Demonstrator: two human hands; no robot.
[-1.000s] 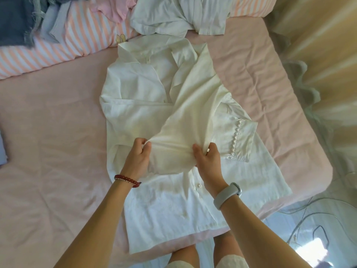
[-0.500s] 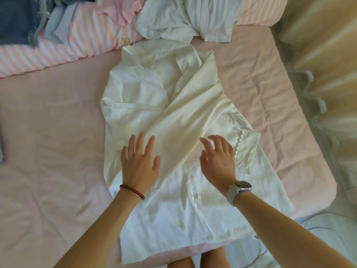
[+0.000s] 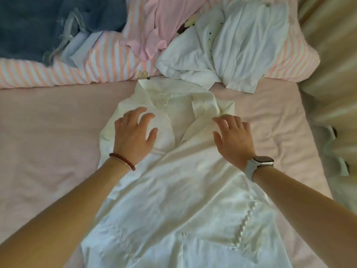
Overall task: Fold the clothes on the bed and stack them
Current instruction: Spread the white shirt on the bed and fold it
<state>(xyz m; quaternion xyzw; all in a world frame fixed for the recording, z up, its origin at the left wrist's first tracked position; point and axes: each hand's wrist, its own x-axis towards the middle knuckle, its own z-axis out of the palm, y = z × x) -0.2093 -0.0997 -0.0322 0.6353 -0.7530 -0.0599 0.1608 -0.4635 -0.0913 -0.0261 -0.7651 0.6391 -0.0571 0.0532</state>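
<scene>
Pressing flat, both hands spread on the white shirt (image 3: 179, 200), nothing gripped. Left hand (image 3: 133, 135), fingers apart, rests on the shirt's left shoulder; right hand (image 3: 233, 139), fingers apart too, rests on the folded-over right side just below the collar (image 3: 168, 93). Shirt lies lengthwise on the pink sheet (image 3: 48, 132), collar at the far end, pearl-trimmed sleeve (image 3: 249, 219) near the right forearm. Beyond it, on the striped bedding (image 3: 108, 60): a crumpled white top (image 3: 231, 49), a pink top (image 3: 154, 29) & denim (image 3: 38, 26).
</scene>
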